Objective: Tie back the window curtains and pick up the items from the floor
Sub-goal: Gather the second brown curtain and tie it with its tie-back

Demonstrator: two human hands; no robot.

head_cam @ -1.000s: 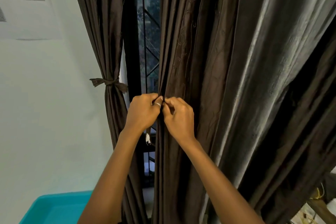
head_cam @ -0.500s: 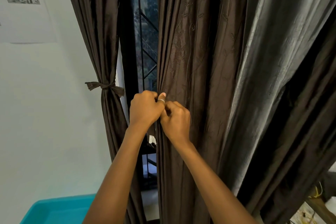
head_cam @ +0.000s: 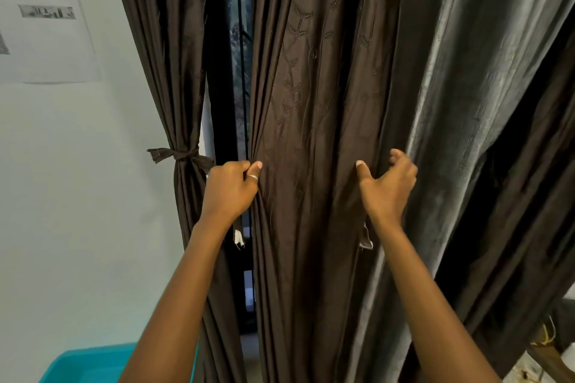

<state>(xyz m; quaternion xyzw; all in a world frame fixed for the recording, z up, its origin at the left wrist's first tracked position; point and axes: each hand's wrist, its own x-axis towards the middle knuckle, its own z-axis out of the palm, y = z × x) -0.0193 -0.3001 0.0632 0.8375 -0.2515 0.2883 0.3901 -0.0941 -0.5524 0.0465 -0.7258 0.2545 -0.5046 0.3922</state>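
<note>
A dark brown right curtain (head_cam: 317, 96) hangs loose in front of me, filling the middle and right of the view. My left hand (head_cam: 231, 190) pinches its left edge at waist height. My right hand (head_cam: 387, 183) is further right, fingers spread and curled into a fold of the same curtain. The left curtain (head_cam: 174, 56) is gathered against the wall and held by a knotted brown tie (head_cam: 180, 155). Between the two curtains a narrow strip of window (head_cam: 239, 40) with a black grille shows.
A white wall with a printed sheet (head_cam: 43, 15) is on the left. A turquoise plastic tub (head_cam: 90, 364) sits at the bottom left. At the bottom right, a wooden edge (head_cam: 547, 357) and some clutter show below the curtain hem.
My hands were together at the curtain's left edge. The right hand has moved to the right across the fabric, opening as it went. The left hand stays on the edge.
</note>
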